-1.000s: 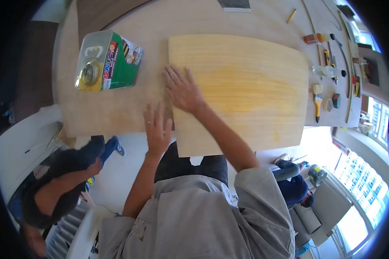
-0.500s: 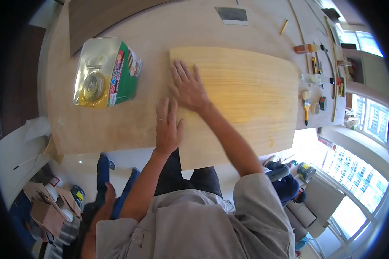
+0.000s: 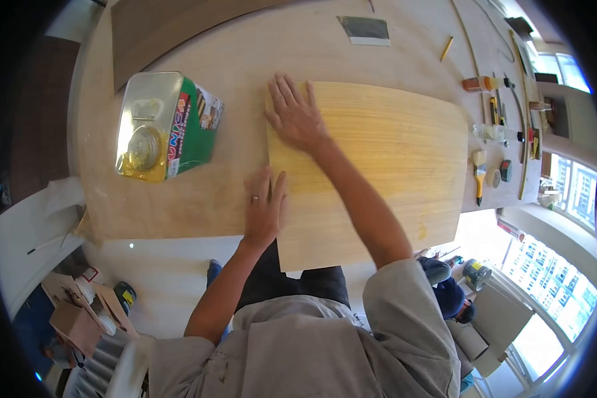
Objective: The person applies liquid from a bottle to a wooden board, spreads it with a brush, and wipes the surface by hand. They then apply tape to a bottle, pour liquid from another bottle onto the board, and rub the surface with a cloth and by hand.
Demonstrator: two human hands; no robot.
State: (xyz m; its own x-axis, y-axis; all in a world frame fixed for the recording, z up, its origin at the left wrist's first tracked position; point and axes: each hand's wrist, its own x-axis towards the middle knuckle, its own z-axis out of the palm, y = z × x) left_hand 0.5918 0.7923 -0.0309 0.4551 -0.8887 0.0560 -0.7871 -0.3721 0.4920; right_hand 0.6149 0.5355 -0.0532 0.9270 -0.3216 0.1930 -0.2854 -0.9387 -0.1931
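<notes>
A pale yellowish wood-grain panel [image 3: 385, 172] lies flat on the worktable, its near end sticking out past the table edge. My right hand [image 3: 297, 116] rests palm down on the panel's far left corner, fingers stretched and holding nothing. Lower down the same left edge is my left hand [image 3: 265, 211], which wears a ring. Its fingers are extended over the tabletop and panel edge, slightly blurred. Left of both hands stands a square metal can of contact cement [image 3: 199, 136], green on its side, with a round cap on top.
The worktable [image 3: 172, 215] carries a dark brown board [image 3: 172, 26] at the back, a grey flat piece [image 3: 365, 30] and a pencil [image 3: 447, 48]. On the right are a paintbrush [image 3: 479, 176] and bottles [image 3: 487, 132]. A co-worker [image 3: 451, 295] crouches at lower right, near a tin [image 3: 476, 274].
My right hand has slid toward the panel's far corner, and my left hand is farther from it. The whole view has shifted slightly. A person's legs at lower left are now mostly hidden.
</notes>
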